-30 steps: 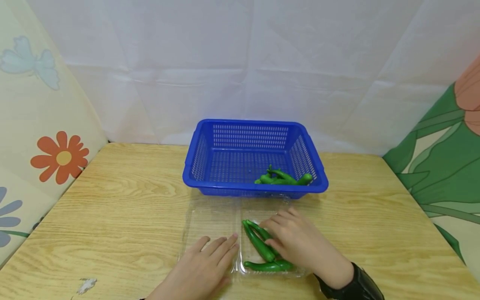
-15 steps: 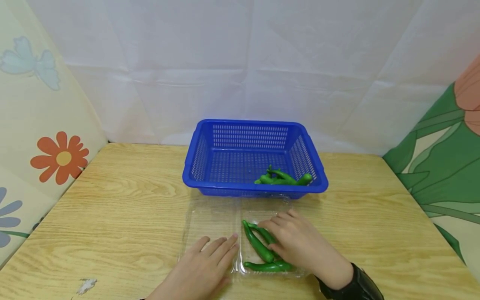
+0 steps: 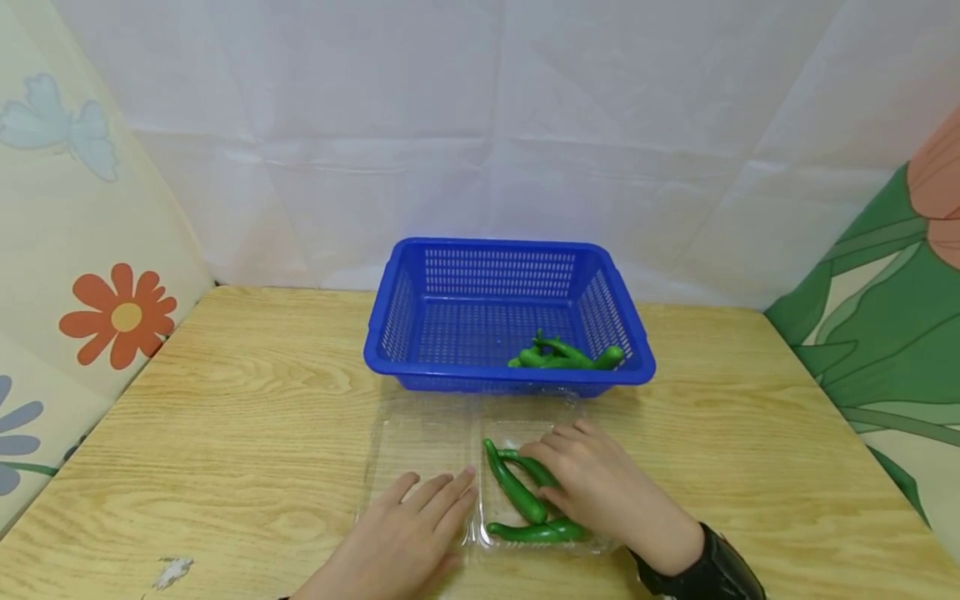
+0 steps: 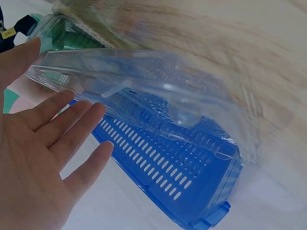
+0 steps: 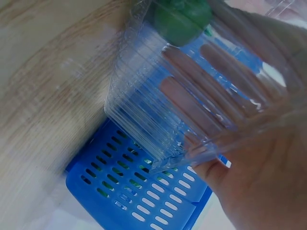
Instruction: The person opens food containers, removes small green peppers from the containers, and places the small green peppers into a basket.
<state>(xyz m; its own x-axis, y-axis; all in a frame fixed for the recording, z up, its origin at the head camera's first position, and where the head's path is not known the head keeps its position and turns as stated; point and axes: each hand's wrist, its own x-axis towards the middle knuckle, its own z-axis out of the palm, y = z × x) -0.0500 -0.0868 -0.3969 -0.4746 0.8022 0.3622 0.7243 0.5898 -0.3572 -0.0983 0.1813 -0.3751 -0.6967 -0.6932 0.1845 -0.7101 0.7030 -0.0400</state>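
Observation:
A clear plastic clamshell box (image 3: 420,442) lies unfolded on the table. Its right half holds several green peppers, one long pepper (image 3: 513,487) slanting and another pepper (image 3: 525,532) along the near side. Inside that half, my right hand (image 3: 600,483) holds a green pepper (image 3: 534,468) between thumb and fingers, its far part hidden. Through the clear wall in the right wrist view, a rounded green pepper end (image 5: 180,24) shows near the fingers. My left hand (image 3: 412,529) rests over the left half, fingers spread and fairly straight, fingertips by the middle fold.
Behind the box stands a blue perforated basket (image 3: 510,377), with more green peppers (image 3: 570,357) in its near right corner. White cloth hangs at the back, and printed panels flank the wooden table (image 3: 247,433). A pale worn patch (image 3: 174,572) marks the front left.
The pepper at my right hand has shifted slightly right at its thin end, opening a gap from the slanting pepper. The right thumb has closed in on it. My left hand stays put.

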